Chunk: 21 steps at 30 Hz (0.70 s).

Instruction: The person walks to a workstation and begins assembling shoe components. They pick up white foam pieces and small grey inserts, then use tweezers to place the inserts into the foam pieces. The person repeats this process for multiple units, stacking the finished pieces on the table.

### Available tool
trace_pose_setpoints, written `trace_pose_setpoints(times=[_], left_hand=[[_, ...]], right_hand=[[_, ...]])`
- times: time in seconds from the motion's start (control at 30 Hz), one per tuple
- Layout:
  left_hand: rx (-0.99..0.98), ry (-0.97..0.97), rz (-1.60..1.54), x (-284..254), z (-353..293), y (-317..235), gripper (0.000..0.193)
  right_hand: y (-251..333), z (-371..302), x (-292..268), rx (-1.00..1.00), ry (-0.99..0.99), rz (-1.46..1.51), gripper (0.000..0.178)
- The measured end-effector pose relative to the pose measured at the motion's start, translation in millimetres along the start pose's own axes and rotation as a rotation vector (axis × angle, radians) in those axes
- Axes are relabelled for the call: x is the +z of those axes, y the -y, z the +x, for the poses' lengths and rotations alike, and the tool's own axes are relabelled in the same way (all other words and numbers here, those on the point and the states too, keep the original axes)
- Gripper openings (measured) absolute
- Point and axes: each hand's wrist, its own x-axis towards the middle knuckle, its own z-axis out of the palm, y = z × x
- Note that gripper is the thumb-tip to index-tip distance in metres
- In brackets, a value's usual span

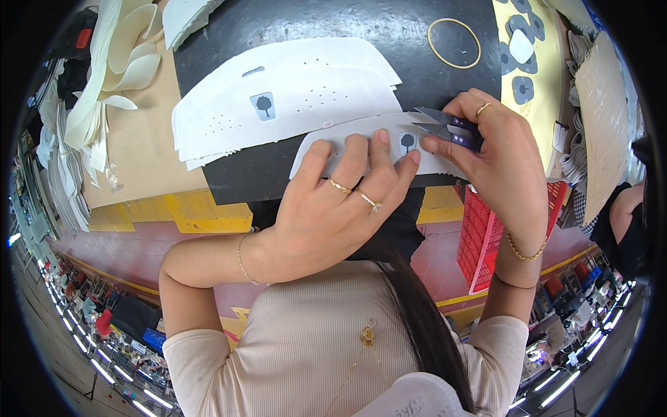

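Observation:
My left hand (344,198) lies with fingers spread on a white curved fabric piece (333,142), pressing it onto the black work surface. A grey patch with a dark tree shape (408,143) sits on this piece by my left fingertips. My right hand (497,142) is closed around dark-handled thread snips (455,130). Their pointed metal blades face left, just above the patch, with the tips apart. Beyond my hands lies a stack of similar white pieces (306,76) with small holes. The top one bears a grey tree patch (263,106) and a slot.
A yellowish ring (454,43) lies on the black surface (333,19) at the far right. Several dark patches (522,90) rest on a yellow sheet to the right. Pale strips (132,66) curl at the left. A red plastic basket (479,240) stands below the right edge.

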Motion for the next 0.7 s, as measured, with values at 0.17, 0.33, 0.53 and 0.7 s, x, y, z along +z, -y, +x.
trace_pose_setpoints(times=[0.17, 0.33, 0.53, 0.7], left_hand=[[-0.021, -0.001, 0.005, 0, 0, 0, 0.044], [-0.059, -0.016, 0.0, 1, -1, -5, 0.044], [-0.07, -0.033, -0.04, 4, -5, -2, 0.042], [-0.104, -0.004, -0.128, 2, -10, 3, 0.054]], right_hand=[[0, -9, 9, -0.137, -0.4, -0.03, 0.035], [-5, -47, 20, -0.183, -0.274, -0.074, 0.061], [-21, -44, 42, -0.441, -0.329, -0.246, 0.051], [-2, -47, 37, -0.483, -0.281, -0.664, 0.047]])
